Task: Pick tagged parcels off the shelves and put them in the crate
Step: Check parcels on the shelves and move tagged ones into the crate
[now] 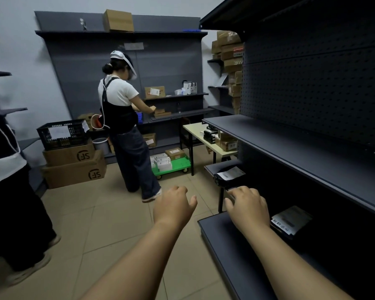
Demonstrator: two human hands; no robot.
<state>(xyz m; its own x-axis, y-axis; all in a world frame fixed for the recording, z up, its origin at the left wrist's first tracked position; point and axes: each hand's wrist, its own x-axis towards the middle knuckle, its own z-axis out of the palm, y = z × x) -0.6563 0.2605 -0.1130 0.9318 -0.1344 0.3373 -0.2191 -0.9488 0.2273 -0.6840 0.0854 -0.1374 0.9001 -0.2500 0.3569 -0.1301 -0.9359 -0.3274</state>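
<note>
My left hand (173, 205) reaches forward over the tiled floor, fingers loosely curled and empty. My right hand (248, 205) stretches over the bottom shelf (221, 245) of the dark rack on my right, fingers spread, holding nothing. Just beyond its fingertips a black parcel with a white label (228, 175) lies on the low shelf end. To the right of my wrist, a second dark flat parcel with a white tag (290, 219) rests deeper on the bottom shelf. A black plastic crate (62, 133) sits on stacked cardboard boxes at the far left.
A person in a white top (121, 118) stands at the back shelves (175, 96). Another person's legs (15, 202) fill the left edge. A green trolley (171, 166) with boxes and a pale table (204, 137) stand ahead. The middle shelf (290, 139) overhangs on the right.
</note>
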